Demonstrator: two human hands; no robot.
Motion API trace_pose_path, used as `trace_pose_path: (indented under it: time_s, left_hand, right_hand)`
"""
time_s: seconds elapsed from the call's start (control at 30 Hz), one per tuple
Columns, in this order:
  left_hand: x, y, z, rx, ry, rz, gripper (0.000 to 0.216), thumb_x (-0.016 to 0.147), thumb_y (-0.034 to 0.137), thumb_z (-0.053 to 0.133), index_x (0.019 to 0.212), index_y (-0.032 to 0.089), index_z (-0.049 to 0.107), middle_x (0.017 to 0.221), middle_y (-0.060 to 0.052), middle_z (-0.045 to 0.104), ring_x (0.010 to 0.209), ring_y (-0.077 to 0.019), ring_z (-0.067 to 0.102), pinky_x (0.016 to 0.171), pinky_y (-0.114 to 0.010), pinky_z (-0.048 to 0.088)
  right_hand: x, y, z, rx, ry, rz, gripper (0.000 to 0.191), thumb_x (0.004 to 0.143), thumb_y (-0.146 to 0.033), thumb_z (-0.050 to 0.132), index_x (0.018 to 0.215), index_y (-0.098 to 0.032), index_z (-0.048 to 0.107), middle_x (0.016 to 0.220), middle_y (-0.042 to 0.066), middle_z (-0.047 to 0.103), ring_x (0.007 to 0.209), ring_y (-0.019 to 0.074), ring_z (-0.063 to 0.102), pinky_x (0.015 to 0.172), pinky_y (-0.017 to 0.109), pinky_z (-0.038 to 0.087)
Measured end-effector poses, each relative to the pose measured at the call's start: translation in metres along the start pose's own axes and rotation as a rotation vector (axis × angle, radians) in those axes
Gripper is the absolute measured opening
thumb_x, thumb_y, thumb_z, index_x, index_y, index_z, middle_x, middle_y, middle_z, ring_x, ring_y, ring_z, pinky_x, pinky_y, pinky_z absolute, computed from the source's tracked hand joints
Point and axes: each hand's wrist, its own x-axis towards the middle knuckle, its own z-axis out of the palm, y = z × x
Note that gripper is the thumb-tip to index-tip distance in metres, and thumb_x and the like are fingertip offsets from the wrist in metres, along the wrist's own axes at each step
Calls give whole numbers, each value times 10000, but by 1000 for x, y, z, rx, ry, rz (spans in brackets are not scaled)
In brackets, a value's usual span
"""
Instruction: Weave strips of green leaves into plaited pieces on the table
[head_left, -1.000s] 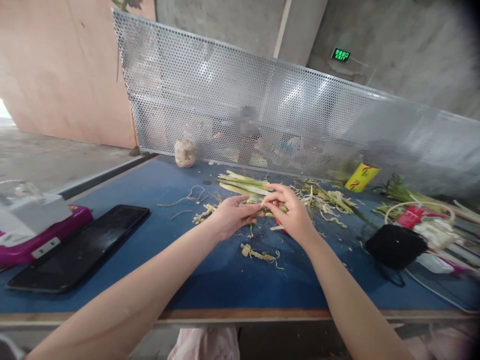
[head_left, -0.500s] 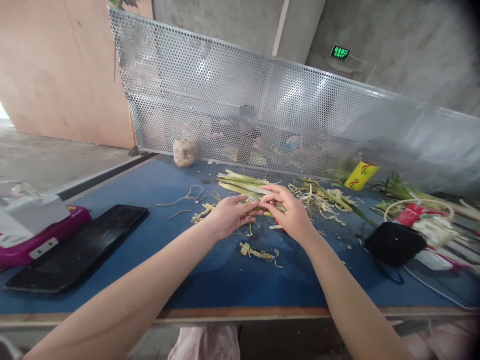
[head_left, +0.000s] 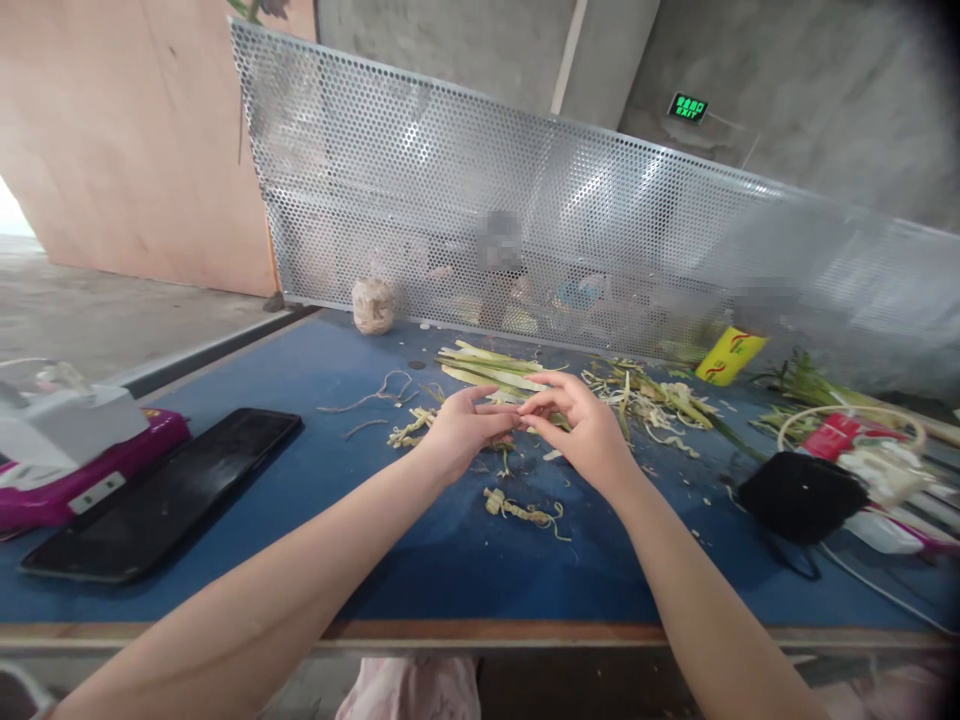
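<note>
Over the middle of the blue table, my left hand (head_left: 466, 428) and my right hand (head_left: 581, 425) meet at the fingertips in a pinch. What lies between the fingers is too small and hidden to make out. Just behind them is a bundle of pale green leaf strips (head_left: 487, 365). Below the hands lies a small knotted figure of dried plant fibre (head_left: 525, 508) with thin curled ends. More twisted fibre pieces (head_left: 409, 430) rest beside my left hand. Right of my right hand spreads a heap of green and pale shreds (head_left: 660, 400).
A phone (head_left: 165, 495) and a purple power strip (head_left: 161, 440) with a white plug lie left. A wrapped jar-like object (head_left: 373, 305) stands before the perforated metal screen (head_left: 450, 160). At right are a yellow roll (head_left: 731, 355), a black pouch (head_left: 801, 497) and cables.
The view has shifted slightly, so the table items appear a little further right. Both hands stay fingertip to fingertip, with the fingers slightly rearranged. The red bit under my right hand is now hidden.
</note>
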Motion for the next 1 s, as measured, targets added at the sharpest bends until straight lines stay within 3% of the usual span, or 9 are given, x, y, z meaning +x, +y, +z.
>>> trace_pose_path:
  time_s: [0.23, 0.53, 0.83, 1.0]
  left_hand:
    - [4, -5, -3, 56, -12, 37, 609, 630, 16, 655, 1189, 41, 413, 763, -88, 685, 558, -103, 597, 551, -219, 453]
    - [5, -7, -5, 80, -40, 63, 601, 621, 28, 670, 1161, 46, 406, 719, -79, 682, 574, -118, 609, 527, -216, 447]
    - [5, -7, -5, 232, -15, 196, 475, 610, 75, 687, 1039, 111, 485, 753, -77, 696, 621, -136, 627, 571, -235, 469]
    - [4, -8, -4, 219, -54, 208, 456, 623, 65, 672, 1032, 112, 476, 742, -75, 696, 624, -143, 634, 567, -235, 470]
  right_hand:
    - [1, 3, 3, 27, -44, -14, 432, 717, -153, 584, 1116, -223, 435, 846, 20, 602, 789, 149, 589, 766, 340, 491]
    - [0, 3, -3, 34, -69, 16, 339, 760, -156, 519, 1088, -224, 464, 847, 30, 636, 836, 161, 613, 800, 374, 495]
    - [2, 3, 5, 167, 43, 63, 293, 711, -193, 586, 987, -206, 489, 769, 20, 607, 760, 157, 615, 745, 354, 517]
    - [3, 5, 4, 222, 63, 161, 265, 701, -194, 592, 946, -185, 494, 728, 18, 602, 706, 152, 611, 703, 342, 520]
